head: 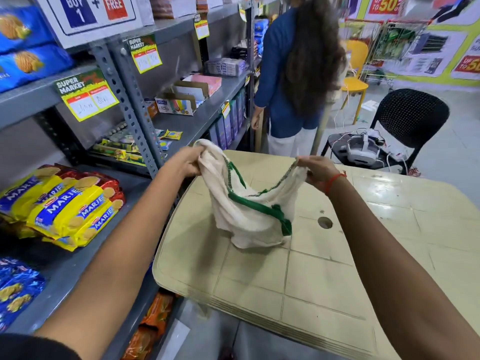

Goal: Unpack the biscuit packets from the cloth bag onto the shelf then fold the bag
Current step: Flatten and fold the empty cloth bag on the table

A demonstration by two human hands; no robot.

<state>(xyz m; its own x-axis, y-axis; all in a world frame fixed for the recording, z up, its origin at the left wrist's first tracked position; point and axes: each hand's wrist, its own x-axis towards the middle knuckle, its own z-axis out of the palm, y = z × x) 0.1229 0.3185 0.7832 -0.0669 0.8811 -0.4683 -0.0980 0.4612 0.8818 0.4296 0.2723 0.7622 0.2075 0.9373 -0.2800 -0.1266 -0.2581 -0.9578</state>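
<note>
Cream cotton with green trim, the cloth bag (249,214) sags over the near-left part of a beige plastic table (337,268), its bottom resting on the tabletop while its top edge is stretched between two hands. The left hand (185,162) is closed in a fist around one upper corner of the bag, the cloth bunched between fingers and thumb, held above the table's left edge. The right hand (315,171), with a red thread (333,181) around its wrist, pinches the opposite corner of the rim, so the green-edged opening hangs slack between them. A green strap (272,211) trails down the front of the bag toward the table. Left of the table stands a grey metal shelf (85,258), and on it, well apart from the bag, lies a pile of yellow and blue Marie biscuit packets (65,206), with red-wrapped ones among them. Blue packets (15,287) lie nearer on that same shelf, and orange packets (153,323) sit on the level below. Beyond the table's far side another person (293,74) in a blue top stands facing away beside the shelving. To the right of that person, behind the table, a black chair (410,118) holds a white device (361,149) with wires. Whether the bag has anything left inside I cannot tell.
</note>
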